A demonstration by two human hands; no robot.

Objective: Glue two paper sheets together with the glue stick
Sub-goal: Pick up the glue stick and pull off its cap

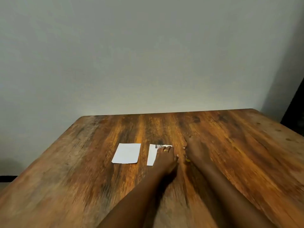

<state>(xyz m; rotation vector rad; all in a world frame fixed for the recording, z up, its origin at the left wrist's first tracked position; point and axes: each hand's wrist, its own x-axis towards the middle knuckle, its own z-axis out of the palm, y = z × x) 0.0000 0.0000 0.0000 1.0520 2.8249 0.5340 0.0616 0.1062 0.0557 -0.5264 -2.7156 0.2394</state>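
Observation:
Two white paper sheets lie side by side on the wooden table [230, 145]. The left sheet [126, 153] lies bare and flat. My left hand [166, 157] rests flat on the right sheet [151, 155], fingers spread, covering most of it; a yellow ring shows on one finger. Just to the right, my right hand [195, 149] is low over the table and blurred. A small yellow bit, which looks like the glue stick [187, 160], peeks out at its thumb side. The rest of the stick is hidden by the hand.
The table's far edge meets a plain grey wall [148, 55]. A dark object [294, 109] stands past the table's far right corner. Bare wood surrounds the sheets on every side.

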